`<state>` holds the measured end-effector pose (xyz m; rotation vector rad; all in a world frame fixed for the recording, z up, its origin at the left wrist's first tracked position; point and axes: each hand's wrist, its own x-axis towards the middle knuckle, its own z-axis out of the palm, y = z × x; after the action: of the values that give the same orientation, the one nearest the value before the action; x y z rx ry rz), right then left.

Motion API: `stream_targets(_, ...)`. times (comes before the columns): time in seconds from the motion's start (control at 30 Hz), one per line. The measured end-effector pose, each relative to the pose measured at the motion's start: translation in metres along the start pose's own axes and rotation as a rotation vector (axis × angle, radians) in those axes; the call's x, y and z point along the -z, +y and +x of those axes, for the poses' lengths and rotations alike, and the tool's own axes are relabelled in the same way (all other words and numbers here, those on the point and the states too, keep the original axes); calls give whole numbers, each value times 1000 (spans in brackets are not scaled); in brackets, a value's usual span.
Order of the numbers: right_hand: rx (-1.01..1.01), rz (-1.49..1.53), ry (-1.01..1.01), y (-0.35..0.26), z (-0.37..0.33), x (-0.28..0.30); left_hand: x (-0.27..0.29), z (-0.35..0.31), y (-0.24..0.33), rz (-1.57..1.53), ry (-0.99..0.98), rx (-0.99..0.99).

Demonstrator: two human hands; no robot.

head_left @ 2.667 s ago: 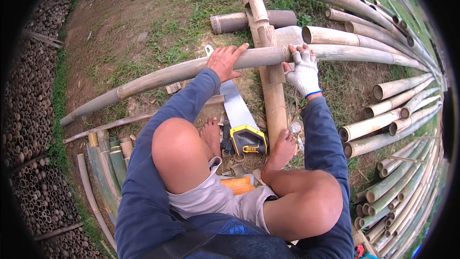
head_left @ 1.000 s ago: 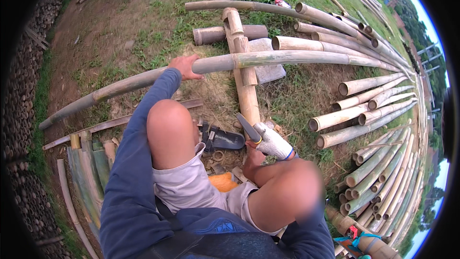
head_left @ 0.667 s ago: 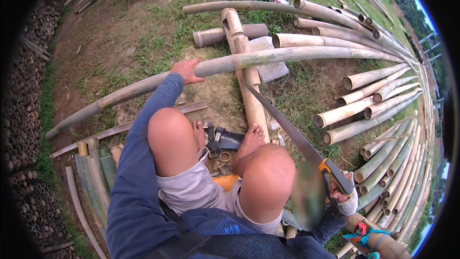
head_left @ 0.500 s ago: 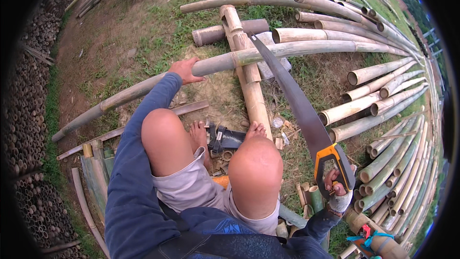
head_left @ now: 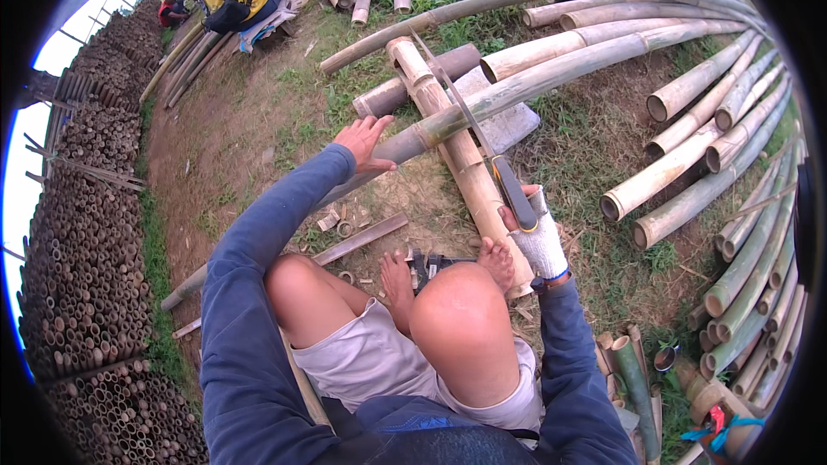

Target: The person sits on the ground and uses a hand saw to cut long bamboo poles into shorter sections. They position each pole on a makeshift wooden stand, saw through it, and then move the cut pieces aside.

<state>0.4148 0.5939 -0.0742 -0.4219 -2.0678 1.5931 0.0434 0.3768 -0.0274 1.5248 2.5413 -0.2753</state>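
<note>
Item: my left hand (head_left: 365, 139) open, flat on bamboo pole (head_left: 551, 77); gloved right hand (head_left: 536, 228) gripping handsaw (head_left: 482, 142)—keep blade square, strokes light.

The left hand (head_left: 365, 143) reaches forward on a straight arm, fingers spread flat; the gloved right hand (head_left: 536, 228) is fisted, elbow bent.

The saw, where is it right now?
In the head view the saw is right of centre, its handle gripped by the gloved right hand, its blade lying across the long bamboo pole that the bare left hand steadies.
</note>
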Motion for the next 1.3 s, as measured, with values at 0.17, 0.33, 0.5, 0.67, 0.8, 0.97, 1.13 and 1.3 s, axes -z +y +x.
stream_targets(0.17, -59, 149, 9, -2, -2, -10, -2, 75, 89, -363, 228, -29)
stream_targets(0.33, 34, 61, 23, -10, -7, -18, -23, 89, 126, -340, 378, 228)
stream_targets(0.5, -57, 49, 52, -22, -22, -11, -22, 92, 116, -334, 283, 312)
stream_targets(0.67, -69, -2, 35, -26, -28, -10, -24, 109, 113, -266, 162, 369)
stream_targets(0.8, -3, 37, 7, -17, 2, -19, -23, 112, 114, -224, 117, 428)
stream_targets(0.97, -1, 25, -19, -14, -7, -19, -11, 107, 113, -327, 51, 423)
stream_targets(1.13, -44, -274, -12, -47, -126, 34, -8, 110, 106, -339, 6, 412)
stream_targets(1.3, 24, -319, 31, -51, -108, 24, -23, 112, 108, -345, 65, 421)
